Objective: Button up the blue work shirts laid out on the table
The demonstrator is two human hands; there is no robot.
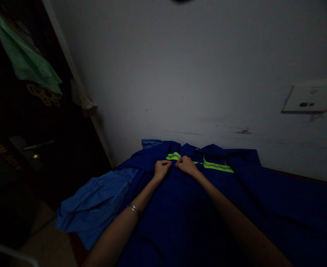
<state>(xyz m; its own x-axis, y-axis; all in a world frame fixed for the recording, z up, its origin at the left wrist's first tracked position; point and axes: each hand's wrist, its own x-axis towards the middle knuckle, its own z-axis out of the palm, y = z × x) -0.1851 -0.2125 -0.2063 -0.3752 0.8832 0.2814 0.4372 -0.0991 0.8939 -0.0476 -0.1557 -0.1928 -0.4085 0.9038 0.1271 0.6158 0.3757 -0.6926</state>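
A dark blue work jacket (177, 200) with a collar lies spread out in front of me. Yellow-green reflective strips (218, 167) with a grey middle band cross its chest. My left hand (162, 168) pinches the jacket's cloth just below the left strip, its fingers closed. Close beside it, my right hand (186, 165) is also closed, thumb and fingertips together on the cloth near the jacket's front. A bracelet (134, 209) circles my left wrist. Under the jacket's left side, a lighter blue garment (96, 196) sticks out. The dim light hides the finer folds.
Behind the jacket rises a grey-white wall (180, 81) with scuff marks. A socket plate (304, 98) is on it at the right. To the left stands a dark door (69, 155) with a handle (38, 145); a green cloth (27, 59) hangs on it.
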